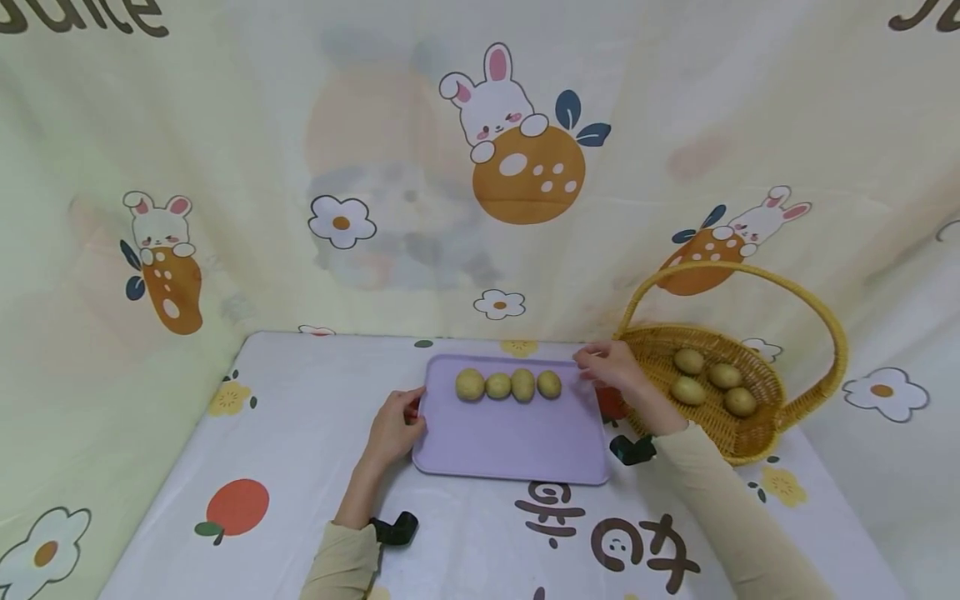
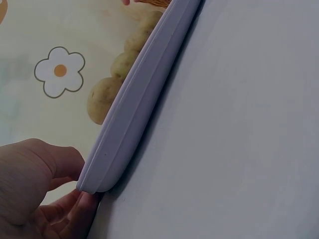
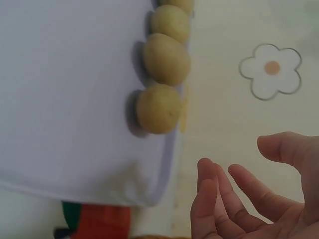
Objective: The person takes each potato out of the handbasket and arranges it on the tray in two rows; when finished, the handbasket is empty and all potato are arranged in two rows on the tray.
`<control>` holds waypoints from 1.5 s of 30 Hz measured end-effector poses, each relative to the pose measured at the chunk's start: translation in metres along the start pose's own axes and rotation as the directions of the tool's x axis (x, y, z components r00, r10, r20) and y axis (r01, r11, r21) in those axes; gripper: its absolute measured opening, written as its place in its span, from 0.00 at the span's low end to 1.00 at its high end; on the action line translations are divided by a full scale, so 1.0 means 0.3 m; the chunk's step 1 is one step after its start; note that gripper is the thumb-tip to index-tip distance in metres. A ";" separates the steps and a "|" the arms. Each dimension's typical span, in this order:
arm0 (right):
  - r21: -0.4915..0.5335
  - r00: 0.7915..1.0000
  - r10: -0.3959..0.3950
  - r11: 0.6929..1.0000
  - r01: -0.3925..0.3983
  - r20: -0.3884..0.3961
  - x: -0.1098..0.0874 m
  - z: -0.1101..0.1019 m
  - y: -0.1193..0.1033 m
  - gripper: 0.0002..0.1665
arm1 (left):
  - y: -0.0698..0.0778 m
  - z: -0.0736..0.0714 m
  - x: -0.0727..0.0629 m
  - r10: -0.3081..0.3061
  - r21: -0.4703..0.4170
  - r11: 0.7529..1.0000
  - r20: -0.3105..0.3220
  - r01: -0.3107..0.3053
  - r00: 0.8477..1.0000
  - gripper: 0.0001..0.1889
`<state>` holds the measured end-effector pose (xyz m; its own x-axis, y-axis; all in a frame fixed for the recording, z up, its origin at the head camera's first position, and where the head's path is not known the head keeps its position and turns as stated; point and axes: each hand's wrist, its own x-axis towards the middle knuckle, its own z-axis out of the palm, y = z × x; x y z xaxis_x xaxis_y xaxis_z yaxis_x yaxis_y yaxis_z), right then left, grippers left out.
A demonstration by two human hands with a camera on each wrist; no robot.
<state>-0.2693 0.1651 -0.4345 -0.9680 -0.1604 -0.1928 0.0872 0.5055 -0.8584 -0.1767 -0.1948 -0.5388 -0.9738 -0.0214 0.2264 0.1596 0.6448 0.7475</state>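
Note:
A lilac tray (image 1: 510, 446) lies on the table, with several potatoes (image 1: 522, 385) in a row along its far side. At the tray's left edge, my left hand (image 1: 393, 429) pinches the rim; in the left wrist view its thumb (image 2: 67, 162) is at the top of the rim and the fingers are under it. My right hand (image 1: 609, 367) hovers by the tray's far right corner, between the tray and the basket. In the right wrist view its fingers (image 3: 254, 194) are loosely bent and apart from the thumb, holding nothing, away from the nearest potato (image 3: 158, 108).
Right of the tray stands a yellow wicker basket (image 1: 716, 442) with a tall arched handle (image 1: 832, 333); several potatoes (image 1: 724, 376) lie inside it. A printed cloth (image 1: 315, 417) covers the table, and a printed curtain (image 1: 405, 167) hangs behind it.

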 end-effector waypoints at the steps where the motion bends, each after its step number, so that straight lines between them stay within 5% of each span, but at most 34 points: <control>1: 0.003 1.000 -0.005 1.000 0.005 0.002 -0.004 -0.010 -0.006 0.24 | 0.000 -0.001 0.000 0.000 0.003 1.000 0.000 0.000 1.000 0.28; 13: 0.033 0.999 0.047 0.998 -0.047 0.005 -0.056 -0.151 -0.007 0.31 | -0.003 -0.003 -0.005 0.001 0.004 1.000 0.001 -0.001 1.000 0.27; 21: 0.032 0.999 0.006 0.999 -0.005 -0.043 -0.076 -0.246 0.077 0.31 | 0.000 -0.005 -0.007 -0.001 -0.003 1.000 -0.003 0.001 1.000 0.27; 28: -0.103 0.990 0.059 0.992 -0.073 -0.130 -0.096 -0.323 0.157 0.33 | 0.002 -0.006 -0.005 0.001 -0.004 1.000 -0.005 -0.001 1.000 0.27; 36: -0.131 0.963 0.129 0.978 -0.163 -0.236 -0.119 -0.367 0.212 0.35 | 0.000 -0.006 -0.005 0.002 -0.011 1.000 -0.004 -0.002 1.000 0.27; 45: -0.214 0.973 0.112 0.964 -0.155 -0.202 -0.127 -0.386 0.280 0.30 | 0.013 -0.008 -0.009 -0.001 -0.015 1.000 0.004 0.001 1.000 0.27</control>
<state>-0.2523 0.3118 -0.4444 -0.9797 0.0714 -0.1875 0.1838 0.6941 -0.6961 -0.1732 -0.1940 -0.5350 -0.9746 -0.0194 0.2231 0.1607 0.6332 0.7571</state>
